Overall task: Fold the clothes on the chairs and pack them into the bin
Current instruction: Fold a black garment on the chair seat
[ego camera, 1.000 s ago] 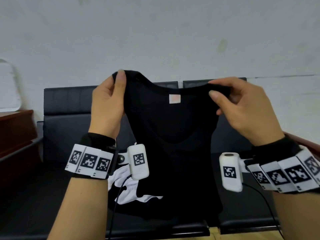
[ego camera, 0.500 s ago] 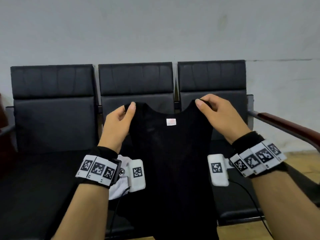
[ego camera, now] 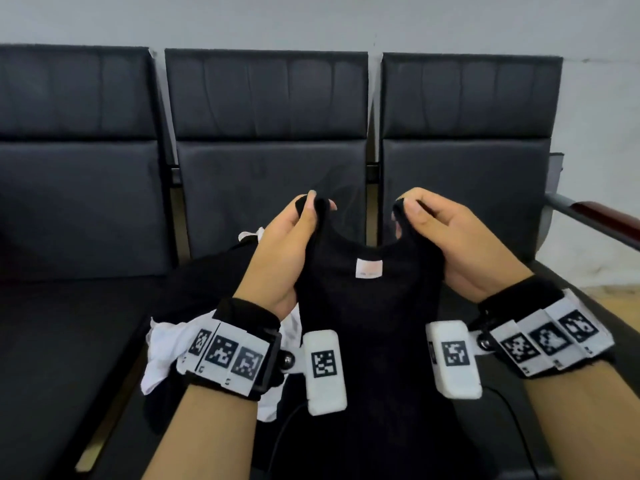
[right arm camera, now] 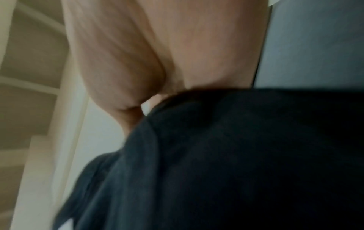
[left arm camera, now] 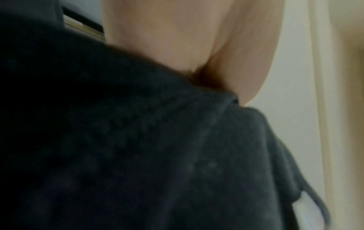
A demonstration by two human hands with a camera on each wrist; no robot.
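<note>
Two hands hold up one black top (ego camera: 367, 327). The left hand (ego camera: 284, 247) pinches the top's left strap between thumb and fingers. The right hand (ego camera: 460, 244) pinches the right strap the same way. So both sets of fingers are clamped tight on the cloth. The top hangs down between the two wrists, in front of the middle chair (ego camera: 266, 133). A small pale tag (ego camera: 369, 268) sits just under the neck of the top.

There are three black chairs in a row. The middle one is right behind the top. One more is on its left (ego camera: 76, 150) and one on its right (ego camera: 467, 133).

A white cloth (ego camera: 162, 355) lies on the seat, just left of the top and under the left wrist. More dark cloth lies there too, but how many pieces I cannot tell.

The two wrist views are blurry and show only skin and dark cloth.
</note>
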